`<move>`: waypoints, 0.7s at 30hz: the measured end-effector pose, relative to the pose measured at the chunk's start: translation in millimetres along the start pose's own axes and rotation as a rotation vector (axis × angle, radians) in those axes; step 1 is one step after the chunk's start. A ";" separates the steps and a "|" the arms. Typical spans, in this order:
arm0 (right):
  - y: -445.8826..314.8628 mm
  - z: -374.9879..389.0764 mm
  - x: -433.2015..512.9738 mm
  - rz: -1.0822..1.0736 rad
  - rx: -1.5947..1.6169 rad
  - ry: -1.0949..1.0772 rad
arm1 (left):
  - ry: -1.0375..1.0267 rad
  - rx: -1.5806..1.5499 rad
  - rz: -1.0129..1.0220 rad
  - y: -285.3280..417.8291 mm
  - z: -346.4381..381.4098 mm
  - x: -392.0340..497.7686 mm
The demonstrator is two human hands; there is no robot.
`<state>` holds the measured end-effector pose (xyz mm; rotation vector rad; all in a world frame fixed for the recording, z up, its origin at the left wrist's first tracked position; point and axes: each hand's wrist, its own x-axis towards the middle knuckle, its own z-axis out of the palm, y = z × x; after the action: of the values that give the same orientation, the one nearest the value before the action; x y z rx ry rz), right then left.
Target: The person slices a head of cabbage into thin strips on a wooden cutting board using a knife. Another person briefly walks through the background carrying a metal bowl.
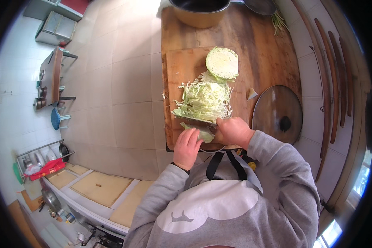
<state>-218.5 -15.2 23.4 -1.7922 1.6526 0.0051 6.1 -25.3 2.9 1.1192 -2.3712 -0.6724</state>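
My right hand [234, 131] is closed around the handle of a kitchen knife [193, 120], whose blade lies along the near side of a pile of shredded cabbage [206, 99]. Close to the near edge of the wooden cutting board [176, 71], the fingers of my left hand [187, 147] rest on a small piece of cabbage [207, 135]. A gap parts that piece from the blade. Beyond the shreds a larger cut cabbage [222, 63] sits with its pale cut face up.
A glass pot lid [277, 114] lies at the right of the wooden table [251, 40], near a small pale wedge [252, 93]. A large pot [200, 18] and a pan [262, 6] stand at the far end, with green stalks [279, 21] beside them.
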 end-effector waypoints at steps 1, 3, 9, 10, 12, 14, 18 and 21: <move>2.5 -5.0 -0.1 0.000 0.004 0.005 | -0.032 -0.012 0.009 -1.5 -1.3 1.4; 5.9 -10.4 0.9 -0.009 0.011 0.014 | -0.137 -0.007 0.027 -6.7 0.2 6.5; 5.3 -3.7 0.4 0.043 0.053 0.003 | -0.195 0.096 -0.015 -18.1 11.7 9.6; 3.9 -1.5 -0.3 0.049 0.053 0.001 | -0.165 0.118 -0.070 -15.5 13.3 5.9; 3.0 0.5 -1.7 0.048 0.051 -0.012 | -0.129 0.151 -0.136 -12.1 15.3 2.7; 3.5 0.6 -3.3 0.041 0.043 -0.033 | -0.134 0.168 -0.175 -9.9 14.2 2.2; 7.3 1.1 -3.5 0.019 0.060 -0.017 | -0.174 0.121 -0.179 -11.0 6.4 8.7; 9.3 4.3 -2.0 0.017 0.069 -0.004 | -0.220 0.041 -0.169 -15.4 -2.2 14.3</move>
<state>-225.2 -10.9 16.6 -1.7258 1.6453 -0.0405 8.0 -45.8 -2.0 1.3364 -2.5006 -0.8482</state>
